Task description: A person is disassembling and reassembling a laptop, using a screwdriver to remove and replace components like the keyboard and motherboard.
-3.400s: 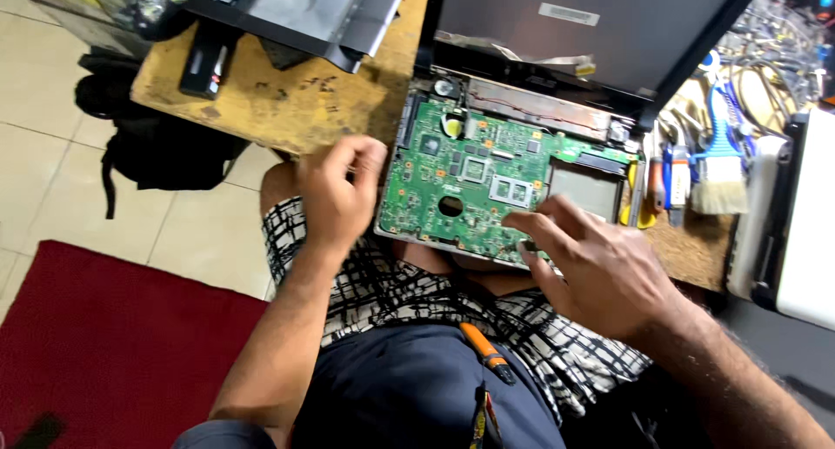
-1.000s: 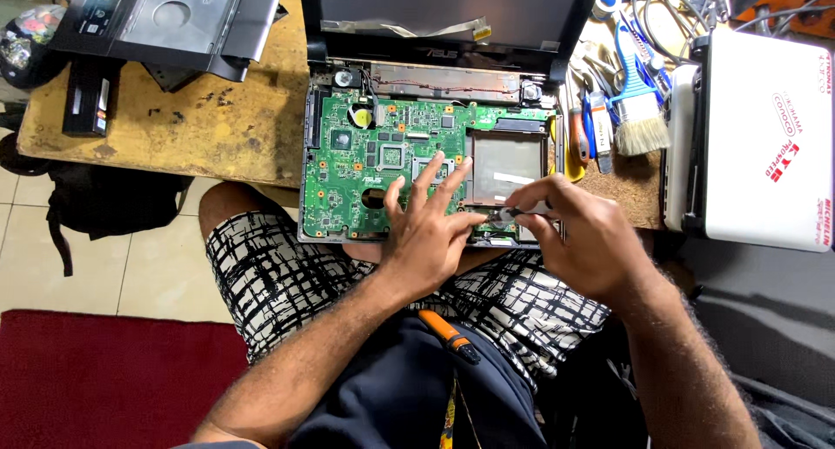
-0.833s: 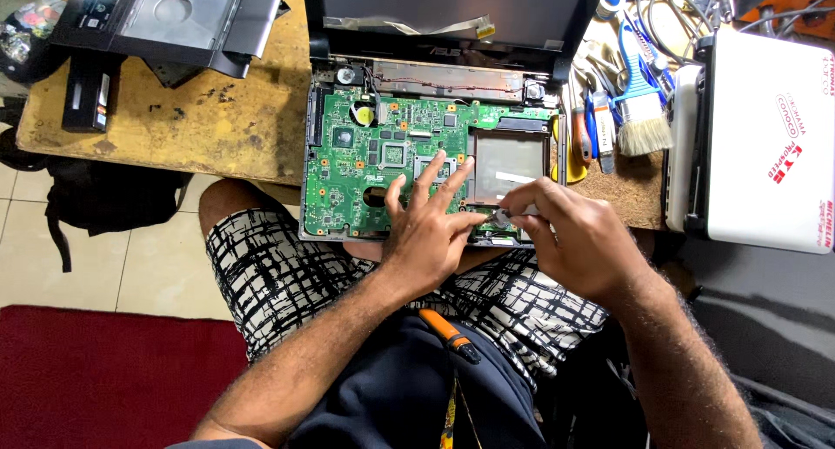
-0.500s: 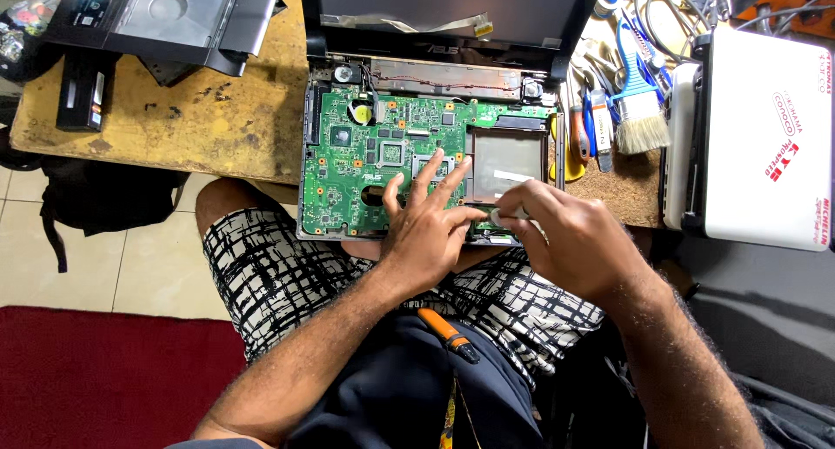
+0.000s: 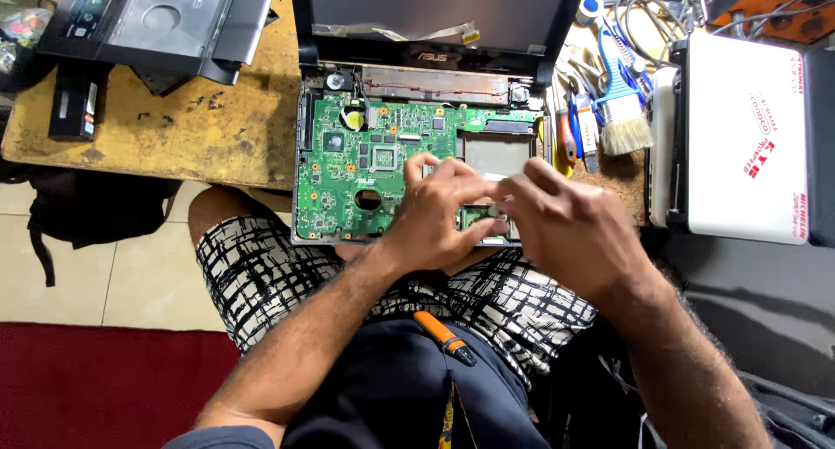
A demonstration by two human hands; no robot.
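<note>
One green circuit board [image 5: 365,166] lies in the opened laptop [image 5: 435,32] at the near edge of the tabletop [image 5: 174,127]. Left hand [image 5: 435,214] presses flat on it, grip open; right hand [image 5: 565,227] pinches a small part, unclear what. One brush [image 5: 622,123] lies right.

left hand [image 5: 435,214] and right hand [image 5: 570,227] close together, fingers bent downward

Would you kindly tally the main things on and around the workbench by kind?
Green circuit boards: 1, the motherboard under both hands
Laptop screens: 1, the dark screen
Brushes: 1, the blue-handled brush
White cases: 1, the white case
Orange-handled tools: 1, the screwdriver on the lap
Total: 5
</note>
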